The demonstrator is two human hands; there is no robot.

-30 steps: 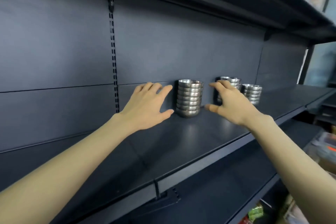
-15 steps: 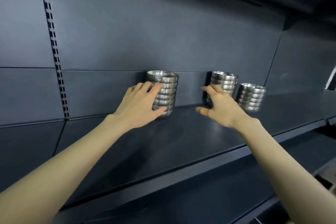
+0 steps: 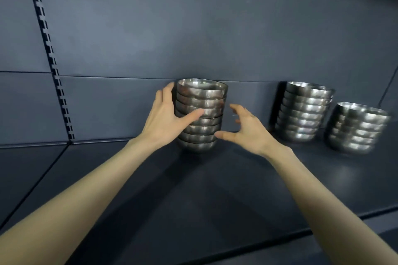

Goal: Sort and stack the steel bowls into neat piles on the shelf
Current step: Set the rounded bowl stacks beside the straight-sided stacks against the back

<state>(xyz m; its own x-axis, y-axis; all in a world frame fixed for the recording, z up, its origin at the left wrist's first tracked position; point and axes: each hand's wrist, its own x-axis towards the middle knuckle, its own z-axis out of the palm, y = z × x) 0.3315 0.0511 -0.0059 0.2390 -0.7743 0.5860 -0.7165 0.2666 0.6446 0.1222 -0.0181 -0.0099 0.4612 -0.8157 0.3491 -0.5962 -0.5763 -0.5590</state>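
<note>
Bowls are already in three piles along the back of the shelf [image 3: 193, 189], so this looks like the tidying-up end of the job rather than the sorting part. The left stack [image 3: 202, 101] sits mid-frame right up near the back panel [image 3: 172, 28], and that's the one being worked on. The left hand [image 3: 163, 122] is grasping it: thumb laid across the front around the middle bowls, the other fingers wrapped round its left side up near the top. The right hand [image 3: 247, 131] is just beside the stack's right side, fingers [image 3: 238, 109] spread and loosely bent, holding nothing. Its thumb tip is right at the lower bowls, and I honestly can't tell if it's touching. The middle stack [image 3: 303, 112] and the shorter right stack [image 3: 357, 129] are off toward the right of the frame, apart from both hands and a bit blurry. To me the top few bowls on the left stack look slightly out of line with the bottom ones, so my guess is the step here is squaring it up or shifting it. Next move probably needs the right hand to close in on the other side so both hands cup the pile evenly. A tall stack of slick steel pushed from one side could easily slide apart or tip.
</note>
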